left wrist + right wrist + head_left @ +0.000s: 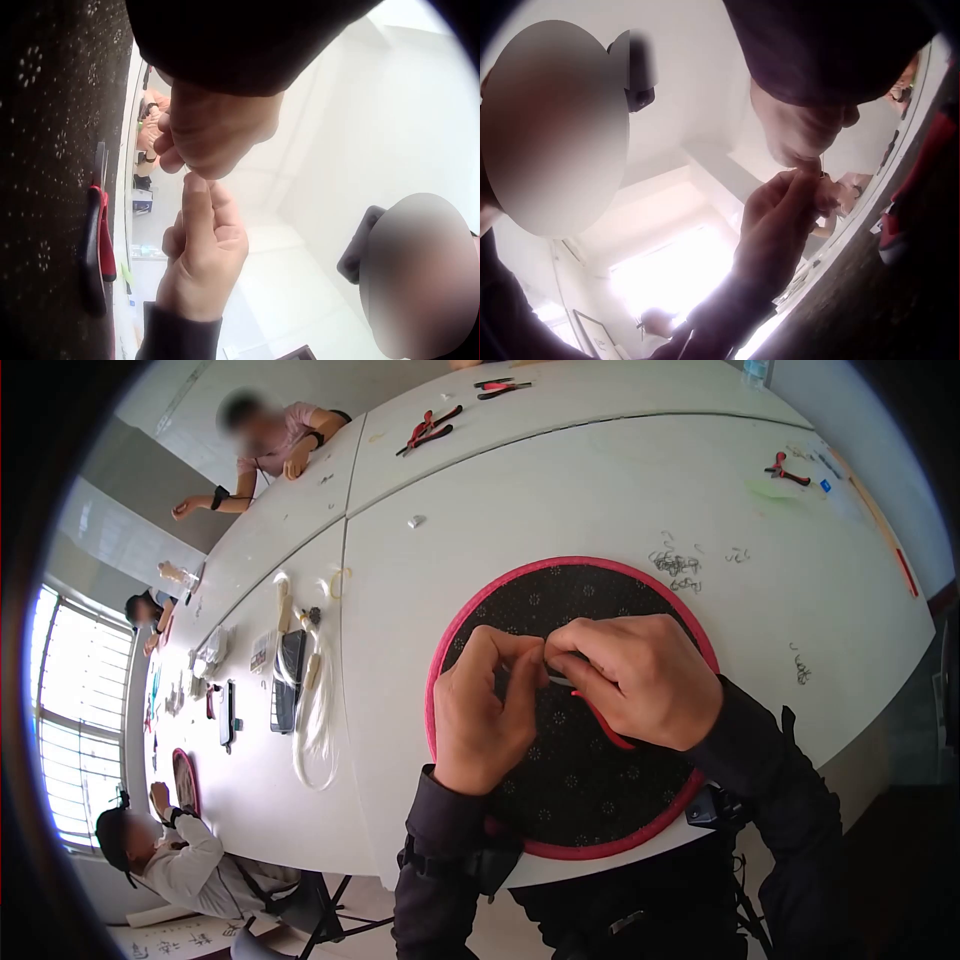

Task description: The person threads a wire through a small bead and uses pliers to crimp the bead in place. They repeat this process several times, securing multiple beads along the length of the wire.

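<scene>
My left hand (480,710) and right hand (640,678) meet fingertip to fingertip above a round dark mat (560,790) with a pink-red edge. Thumb and forefinger of each are pinched together. A short thin strand (187,169) shows between the fingertips in the left wrist view; I cannot tell what kind it is, as the fingers cover most of it. Pliers with red and black handles (97,247) lie on the mat, partly hidden under my right hand in the head view.
Small dark hook-like pieces (677,563) lie in a pile beyond the mat, with more (800,665) at the right. A bundle of clear line (315,730) lies left. More pliers (430,430) are farther back. Other people (165,855) sit around the white table (400,610).
</scene>
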